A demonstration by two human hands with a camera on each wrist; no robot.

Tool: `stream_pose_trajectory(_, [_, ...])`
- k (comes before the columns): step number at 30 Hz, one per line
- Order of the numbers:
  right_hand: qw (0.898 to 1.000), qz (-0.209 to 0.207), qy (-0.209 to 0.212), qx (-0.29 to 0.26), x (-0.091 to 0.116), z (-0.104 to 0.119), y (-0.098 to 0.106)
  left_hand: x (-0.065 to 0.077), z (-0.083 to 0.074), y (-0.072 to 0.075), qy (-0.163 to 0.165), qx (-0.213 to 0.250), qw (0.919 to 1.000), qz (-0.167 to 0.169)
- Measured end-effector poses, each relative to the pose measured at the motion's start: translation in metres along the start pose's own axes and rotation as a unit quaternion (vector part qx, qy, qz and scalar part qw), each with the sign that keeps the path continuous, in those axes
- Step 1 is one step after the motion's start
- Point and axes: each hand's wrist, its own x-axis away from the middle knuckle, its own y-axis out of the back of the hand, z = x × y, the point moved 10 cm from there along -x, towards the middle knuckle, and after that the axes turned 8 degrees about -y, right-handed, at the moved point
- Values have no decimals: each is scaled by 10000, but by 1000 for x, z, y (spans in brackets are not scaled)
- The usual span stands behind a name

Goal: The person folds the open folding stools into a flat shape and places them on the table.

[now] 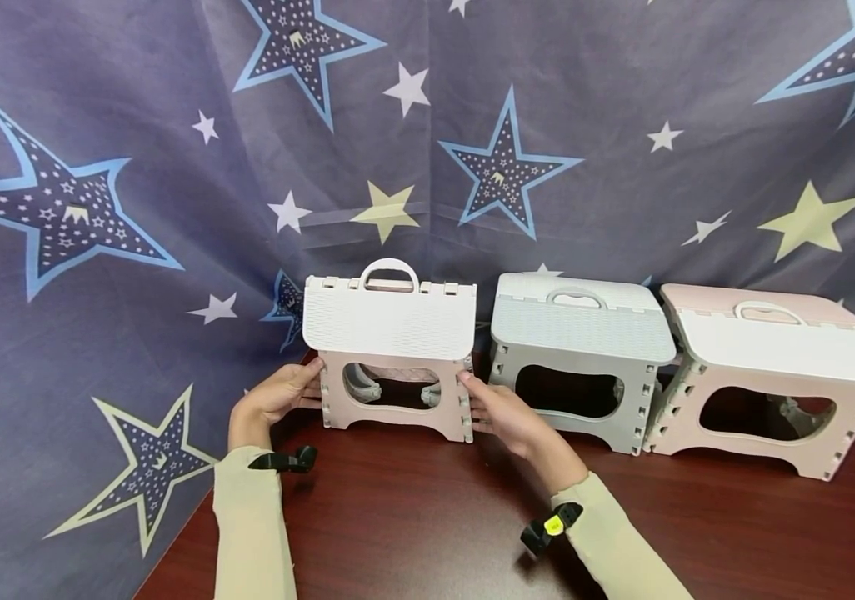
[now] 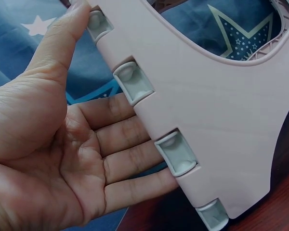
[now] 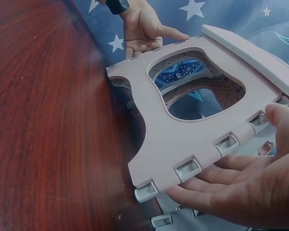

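A folding step stool [image 1: 390, 321] with a white top and pale pink legs stands at the left of the table. Its front top half slopes, and the carry handle sticks up from the ridge. My left hand [image 1: 277, 396] holds its left side, thumb at the front edge of the leg panel [image 2: 221, 120] and fingers behind it. On the opposite side my right hand [image 1: 502, 412] grips it the same way. In the right wrist view, the right thumb [image 3: 277, 115] lies by the grey hinge pieces along the edge. The rear half of the top is hidden.
A grey-green folding stool [image 1: 577, 333] stands close to the right, beside a pink and white one [image 1: 780, 350] farther right. All are on a dark red-brown wooden table [image 1: 412, 517]. Behind hangs a blue-grey cloth [image 1: 367, 158] printed with stars.
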Motion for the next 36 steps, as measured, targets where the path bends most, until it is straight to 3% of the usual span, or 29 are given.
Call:
stream_pose_trajectory(14, [9999,-118,28,-4,-3,0,0,-2,-1,-1,-69,-4,10000,-28])
stream_pose_trajectory(23, [9994,-318,24,-138,-4,1,2,-3,-1,1,48,-83,9997,-238])
stream_pose_trajectory(36, [9992,-302,176,-207,-5,1,-2,-4,0,1,176,-26,9991,-376])
